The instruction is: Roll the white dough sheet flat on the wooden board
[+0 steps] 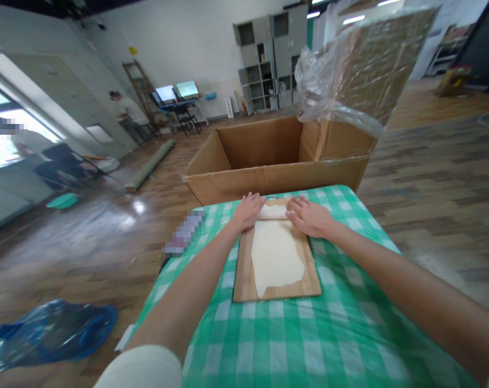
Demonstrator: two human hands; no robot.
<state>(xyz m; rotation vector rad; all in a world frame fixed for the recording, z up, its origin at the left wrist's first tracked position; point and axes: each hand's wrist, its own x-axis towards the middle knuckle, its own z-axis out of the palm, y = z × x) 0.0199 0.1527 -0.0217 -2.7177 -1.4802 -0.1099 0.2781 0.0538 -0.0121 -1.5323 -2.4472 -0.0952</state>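
Note:
A pale rolling pin point(273, 212) lies crosswise near the far end of a wooden cutting board point(244, 280). My left hand point(249, 211) rests on its left end with the fingers stretched out flat. Over the right end lies my right hand point(309, 216), its fingers also extended and not curled round the pin. Beneath and in front of the pin, a thin cream-coloured sheet of dough point(277, 256) spreads along the board, with an uneven edge toward me. Both ends of the pin are hidden under my hands.
A green checked tablecloth point(293, 345) covers the table. At its left edge sits a blurred phone-like object point(184, 233). Beyond stands a large open cardboard box point(228, 180) with plastic wrap point(321, 81). A blue plastic bag point(54, 331) lies on the floor. Two people are at the left.

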